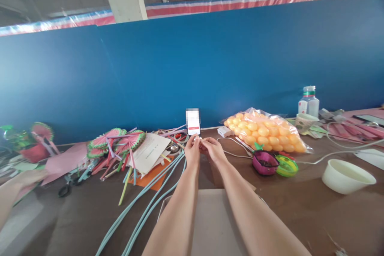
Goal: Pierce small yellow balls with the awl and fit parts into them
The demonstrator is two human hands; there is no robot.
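Note:
Both arms reach forward over the brown table. My left hand (192,148) and my right hand (213,149) come together at the fingertips, just in front of an upright phone (193,125) with a lit white screen. The fingers of both are closed in a pinch around something small and pale, too small to name. Under my forearms lies a flat greyish board or box lid (214,220). Pale blue tubes (144,200) run along the left side of my left forearm.
Left: paper fans (132,143), a printed sheet (150,150), scissors (65,189) and another person's hand (30,178). Right: a bag of orange balls (267,130), purple container (264,163), green container (287,165), white bowl (345,178) and bottles (309,104). A blue partition (192,60) stands behind.

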